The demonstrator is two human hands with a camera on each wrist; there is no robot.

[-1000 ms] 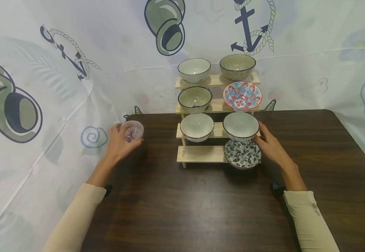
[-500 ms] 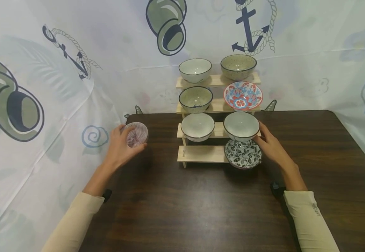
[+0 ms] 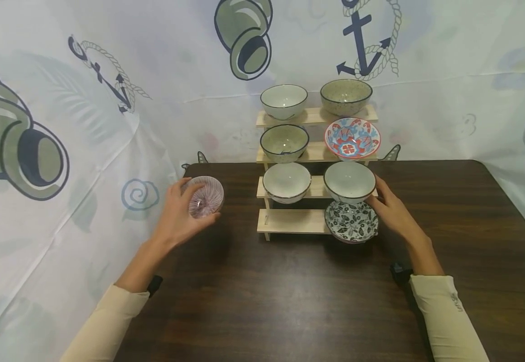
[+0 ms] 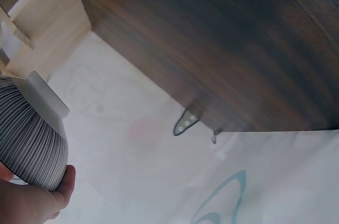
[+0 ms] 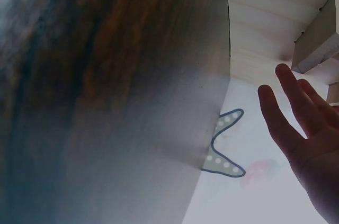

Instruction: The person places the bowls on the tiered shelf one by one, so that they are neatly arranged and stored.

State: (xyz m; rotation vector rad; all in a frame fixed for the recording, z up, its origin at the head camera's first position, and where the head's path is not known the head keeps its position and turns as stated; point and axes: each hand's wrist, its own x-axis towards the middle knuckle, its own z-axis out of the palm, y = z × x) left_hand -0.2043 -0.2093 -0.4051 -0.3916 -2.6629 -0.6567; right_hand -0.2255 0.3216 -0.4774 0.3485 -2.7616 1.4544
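Note:
My left hand (image 3: 176, 216) grips a small bowl with fine purplish stripes (image 3: 208, 197) above the table's left side, its inside facing the head camera. In the left wrist view the striped outside of this bowl (image 4: 34, 139) and its pale foot show, with fingers on the rim side. At the right of the wooden tiered rack (image 3: 289, 221), my right hand (image 3: 396, 213) is at the edge of a white dark-rimmed bowl (image 3: 349, 181). Its fingers (image 5: 286, 97) look straight in the right wrist view; whether they touch bowl or rack is hidden. Below sits a black-and-white floral bowl (image 3: 351, 223).
Higher on the rack stand another white bowl (image 3: 286, 182), an olive bowl (image 3: 284, 143), a red-and-blue patterned bowl (image 3: 352, 138), a pale bowl (image 3: 283, 100) and a speckled bowl (image 3: 346, 96). The dark wooden table (image 3: 289, 301) meets a printed cloth (image 3: 185, 60) behind and at left.
My left hand has moved the striped bowl rightward and slightly nearer, towards the rack. The right hand stays at the rack's right side. The head view has shifted slightly.

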